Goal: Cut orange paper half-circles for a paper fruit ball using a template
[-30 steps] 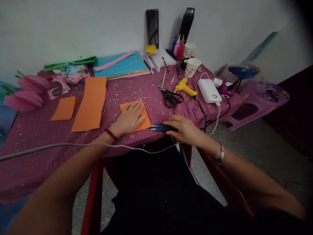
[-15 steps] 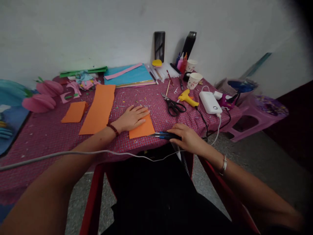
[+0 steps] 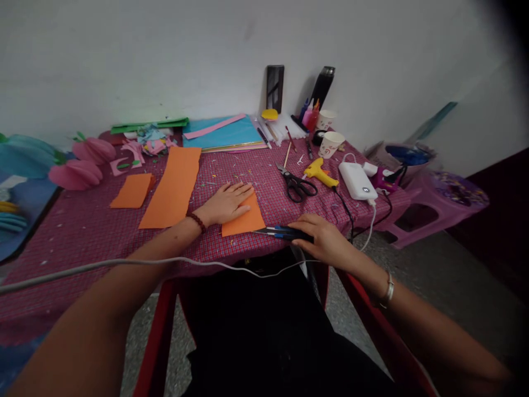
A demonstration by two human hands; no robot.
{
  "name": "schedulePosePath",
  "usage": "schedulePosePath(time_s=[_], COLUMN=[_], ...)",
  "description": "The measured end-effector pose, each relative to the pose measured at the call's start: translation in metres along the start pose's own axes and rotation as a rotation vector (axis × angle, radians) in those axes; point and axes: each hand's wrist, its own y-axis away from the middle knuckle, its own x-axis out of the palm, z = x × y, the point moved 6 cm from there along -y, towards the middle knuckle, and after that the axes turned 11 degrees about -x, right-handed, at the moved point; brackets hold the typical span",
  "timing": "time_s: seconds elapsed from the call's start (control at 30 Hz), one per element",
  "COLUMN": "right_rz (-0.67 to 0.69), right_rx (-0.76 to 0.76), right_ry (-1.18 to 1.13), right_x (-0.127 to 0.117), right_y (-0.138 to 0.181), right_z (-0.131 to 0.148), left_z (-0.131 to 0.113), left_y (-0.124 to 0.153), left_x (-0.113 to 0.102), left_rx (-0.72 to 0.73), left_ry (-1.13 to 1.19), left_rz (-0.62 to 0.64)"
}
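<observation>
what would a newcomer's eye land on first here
Probably the bright orange paper piece near the table's front edge, under the flat left hand, with the right hand gripping a black-and-blue tool at its near right corner. Next, likely the yellow glue gun on the right, beside the black-handled scissors, and the pink paper shapes with green tops at the left.

On the table (image 3: 82,231), a paper strip (image 3: 173,187) lies between a paper stack (image 3: 131,191), left, and the paper sheet (image 3: 243,222) under the left hand (image 3: 229,204). Behind the right hand (image 3: 324,237), scissors (image 3: 301,187), glue gun (image 3: 322,173) and power bank (image 3: 356,181) run left to right.
</observation>
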Motion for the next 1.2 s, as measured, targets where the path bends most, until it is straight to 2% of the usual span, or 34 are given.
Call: schedulePosePath(time_s=[0.13,0.4,0.7,0.97,1.2], right_rz=[-0.007,0.046,0.016,-0.023,-0.02], right_rx=[0.013,0.016,-0.011,0.029,0.048], right_ry=[0.034,0.078,0.025,0.012,-0.007], right_x=[-0.003,0.015,0.016,0.021,0.023], right_y=[-0.003,-0.023,-0.008,-0.022,-0.013], right_z=[0.003,0.008,0.015,0.027,0.029], left_z=[-0.001,-0.002,-0.002,-0.003,-0.002], left_y=[0.0,0.002,0.004,0.004,0.003], left_x=[-0.002,-0.004,-0.007,-0.006,-0.005], left_rx=[0.014,-0.003,0.003,0.016,-0.003], left_ry=[0.01,0.013,0.023,0.015,0.022], left_rz=[-0.025,-0.049,-0.051,-0.072,-0.049])
